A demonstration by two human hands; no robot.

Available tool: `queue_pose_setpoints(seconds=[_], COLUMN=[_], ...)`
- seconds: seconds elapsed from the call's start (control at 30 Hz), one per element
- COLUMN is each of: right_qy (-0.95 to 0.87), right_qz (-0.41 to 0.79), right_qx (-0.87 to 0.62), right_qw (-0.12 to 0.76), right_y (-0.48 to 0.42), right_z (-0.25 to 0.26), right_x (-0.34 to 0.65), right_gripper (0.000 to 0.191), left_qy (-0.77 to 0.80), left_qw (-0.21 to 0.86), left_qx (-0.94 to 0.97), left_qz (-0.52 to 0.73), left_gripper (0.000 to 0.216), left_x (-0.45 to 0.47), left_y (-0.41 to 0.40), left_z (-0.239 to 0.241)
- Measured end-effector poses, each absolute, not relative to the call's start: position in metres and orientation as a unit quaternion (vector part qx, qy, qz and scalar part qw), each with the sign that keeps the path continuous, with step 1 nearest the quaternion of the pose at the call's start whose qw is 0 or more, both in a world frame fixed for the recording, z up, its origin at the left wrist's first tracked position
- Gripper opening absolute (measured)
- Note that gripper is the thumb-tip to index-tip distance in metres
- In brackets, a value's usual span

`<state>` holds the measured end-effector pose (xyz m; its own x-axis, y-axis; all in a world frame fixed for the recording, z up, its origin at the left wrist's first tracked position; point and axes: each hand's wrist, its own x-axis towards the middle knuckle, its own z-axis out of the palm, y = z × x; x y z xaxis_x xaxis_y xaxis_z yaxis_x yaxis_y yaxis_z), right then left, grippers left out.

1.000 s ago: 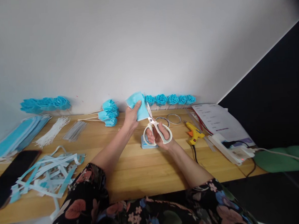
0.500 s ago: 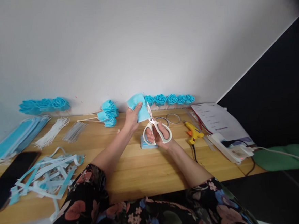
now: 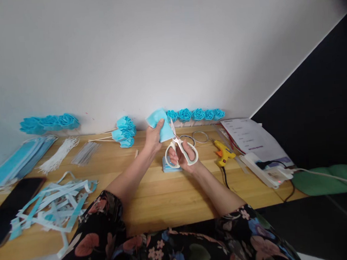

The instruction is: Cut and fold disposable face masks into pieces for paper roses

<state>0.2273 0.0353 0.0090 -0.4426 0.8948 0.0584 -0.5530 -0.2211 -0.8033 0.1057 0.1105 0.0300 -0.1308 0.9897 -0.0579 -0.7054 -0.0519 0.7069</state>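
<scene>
My left hand (image 3: 154, 137) pinches a light-blue piece of mask fabric (image 3: 165, 131), held up above the table with the thumb on its near face. In my right hand (image 3: 185, 157) is a pair of scissors with cream handles (image 3: 193, 158), fingers and thumb through the loops. The blades point up and lie along the fabric's right edge; I cannot tell whether they touch it. Below my right hand, partly hidden, a small stack of blue pieces (image 3: 168, 166) lies on the wooden table (image 3: 166, 201).
Blue fabric flowers (image 3: 185, 115) line the wall, with more on sticks (image 3: 123, 132). Left are face masks (image 3: 26, 156), white cords (image 3: 60, 154), grey strips (image 3: 85, 152), cut scraps (image 3: 56, 205) and a phone (image 3: 15, 208). Right are a yellow glue gun (image 3: 223, 153), power strip (image 3: 264, 171) and papers (image 3: 254, 136).
Both hands, the fabric and the scissors keep nearly the same pose. The whole view has shifted very slightly.
</scene>
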Motion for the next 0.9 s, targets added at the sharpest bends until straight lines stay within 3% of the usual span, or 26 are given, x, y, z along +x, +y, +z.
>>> queue_pose_setpoints(seconds=[0.9], right_qy=[-0.392], right_qz=[0.734], right_qx=[-0.221], right_qw=[0.51], right_y=[0.034], right_z=[0.0095], right_x=[0.2233], right_gripper=[0.061], left_qy=[0.302], left_qw=[0.615], left_qx=[0.222], left_qz=[0.694], left_gripper=[0.042], left_x=[0.1012], left_y=[0.116], left_z=[0.0284])
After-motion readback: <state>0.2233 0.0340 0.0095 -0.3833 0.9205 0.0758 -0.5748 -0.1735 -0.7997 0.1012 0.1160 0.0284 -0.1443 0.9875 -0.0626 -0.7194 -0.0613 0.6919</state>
